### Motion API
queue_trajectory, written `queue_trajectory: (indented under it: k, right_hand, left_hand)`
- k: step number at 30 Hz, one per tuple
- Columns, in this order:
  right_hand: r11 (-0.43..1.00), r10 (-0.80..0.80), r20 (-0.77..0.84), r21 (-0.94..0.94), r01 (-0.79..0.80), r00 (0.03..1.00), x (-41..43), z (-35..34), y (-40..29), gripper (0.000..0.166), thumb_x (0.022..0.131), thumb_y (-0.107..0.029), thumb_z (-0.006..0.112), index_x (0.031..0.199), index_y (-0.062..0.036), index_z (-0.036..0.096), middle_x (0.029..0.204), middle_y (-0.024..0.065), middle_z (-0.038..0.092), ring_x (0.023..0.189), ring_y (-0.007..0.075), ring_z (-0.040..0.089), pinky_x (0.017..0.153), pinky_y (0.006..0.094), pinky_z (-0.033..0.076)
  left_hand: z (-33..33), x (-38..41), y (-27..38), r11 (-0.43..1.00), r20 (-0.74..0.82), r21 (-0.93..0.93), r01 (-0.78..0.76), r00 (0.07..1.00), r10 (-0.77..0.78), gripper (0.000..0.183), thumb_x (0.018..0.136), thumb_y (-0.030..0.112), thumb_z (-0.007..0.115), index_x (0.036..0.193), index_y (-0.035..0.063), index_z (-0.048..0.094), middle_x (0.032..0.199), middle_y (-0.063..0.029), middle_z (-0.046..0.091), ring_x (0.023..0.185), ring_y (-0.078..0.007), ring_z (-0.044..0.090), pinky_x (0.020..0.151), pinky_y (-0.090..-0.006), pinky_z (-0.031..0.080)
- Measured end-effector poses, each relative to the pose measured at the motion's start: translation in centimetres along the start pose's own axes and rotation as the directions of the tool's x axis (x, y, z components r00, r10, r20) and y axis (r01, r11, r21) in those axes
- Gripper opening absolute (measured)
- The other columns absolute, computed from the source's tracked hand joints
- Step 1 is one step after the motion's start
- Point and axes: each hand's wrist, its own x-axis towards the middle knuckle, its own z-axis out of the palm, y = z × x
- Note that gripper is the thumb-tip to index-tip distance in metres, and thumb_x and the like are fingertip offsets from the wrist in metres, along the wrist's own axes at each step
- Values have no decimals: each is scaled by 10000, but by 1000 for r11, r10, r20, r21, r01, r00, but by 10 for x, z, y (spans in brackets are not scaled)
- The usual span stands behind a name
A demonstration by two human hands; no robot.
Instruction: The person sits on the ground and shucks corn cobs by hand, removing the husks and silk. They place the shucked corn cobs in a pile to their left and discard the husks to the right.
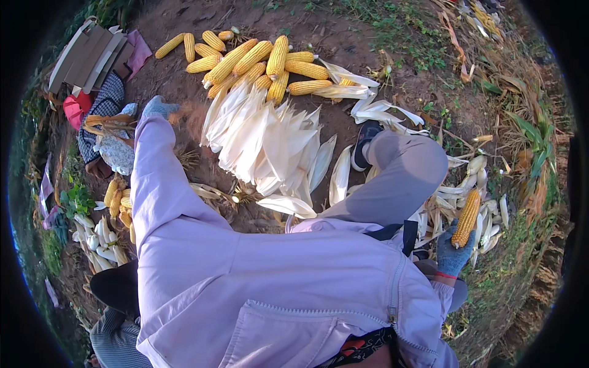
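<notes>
My right hand point(453, 257), in a grey-blue knit glove, holds a husked ear of yellow corn point(467, 216) out at the right, above pale husks point(491, 225). At the far left my left hand point(157, 107), in a similar glove, reaches forward over bare soil beside reddish-brown fuzz point(191, 117). Whether its fingers hold anything is unclear. Between my arms and ahead lies a pile of husked corn ears point(253, 57). Nearer me, a broad heap of pale corn husks point(271, 138) covers the ground. Two ears with husks peeled back point(338, 91) sit at the pile's right.
At the upper left are a folded cardboard box point(87, 55), a red item point(76, 110), checked cloth point(106, 99) and floral cloth point(116, 152). More ears point(119, 200) lie by my left arm. Someone's grey garment point(115, 338) shows at lower left. Dry stalks point(529, 115) edge the right.
</notes>
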Motion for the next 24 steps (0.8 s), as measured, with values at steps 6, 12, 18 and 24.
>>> queue_trajectory:
  k: [6,12,18,24]
  right_hand:
    - [970,-96,46,-221,104,994,13,2,7,450,983,-313,535,1288,7,453,1119,176,591,888,208,622,694,285,560]
    - [829,-236,185,-474,297,954,3,25,19,356,999,-189,511,1268,36,452,1157,192,594,939,190,617,706,245,553]
    - [390,-407,360,-763,516,840,0,20,15,319,927,-66,587,1205,45,479,1113,189,642,961,197,654,767,275,557]
    - [813,-254,175,-494,308,951,-18,47,3,304,946,-159,605,1183,8,513,1065,162,653,877,199,656,749,306,559]
  left_hand:
    - [-15,-17,-29,869,-187,-495,9,975,-117,772,779,479,775,1343,7,542,1336,-165,588,1255,-290,548,1041,-369,429]
    - [-31,-42,-14,985,-180,-152,-86,982,59,574,831,468,729,1262,103,626,1256,-145,643,1193,-307,584,1001,-369,446]
    - [-38,-26,-7,988,68,101,-116,992,110,527,861,465,680,1199,63,655,1223,-147,658,1117,-339,612,963,-385,460]
    - [-22,-43,28,985,-143,138,106,986,-86,641,855,420,669,1374,72,526,1330,-180,591,1240,-298,568,1011,-371,458]
